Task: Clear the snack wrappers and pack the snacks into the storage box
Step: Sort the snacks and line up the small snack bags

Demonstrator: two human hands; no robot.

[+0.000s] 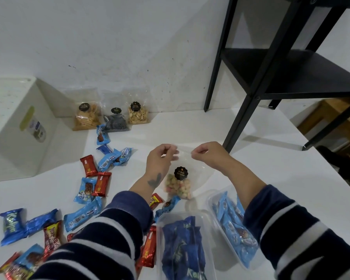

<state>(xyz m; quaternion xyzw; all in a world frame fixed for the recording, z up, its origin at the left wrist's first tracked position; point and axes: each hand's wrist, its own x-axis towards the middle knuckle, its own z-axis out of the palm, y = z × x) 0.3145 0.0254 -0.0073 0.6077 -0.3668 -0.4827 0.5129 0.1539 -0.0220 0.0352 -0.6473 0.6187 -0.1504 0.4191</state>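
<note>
Two clear tubs are sitting up front, the near tub (188,245) holding dark blue packs and the side tub (233,227) stuffed with light blue ones. Both the left hand (160,158) and right hand (208,153) are pinching the top edge of the clear biscuit bag (179,183), which is hanging just behind the tubs. Loose wrapped snacks (93,182) are lying scattered to the left, with a white bin (18,126) beyond them.

Loose snacks (93,190) left of 2 containers (185,245), bin (18,126) behind.

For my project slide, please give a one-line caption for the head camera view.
Both hands, left and right, pinch the top of a clear Biskuit Gemrose bag above scattered snack packs.
</note>
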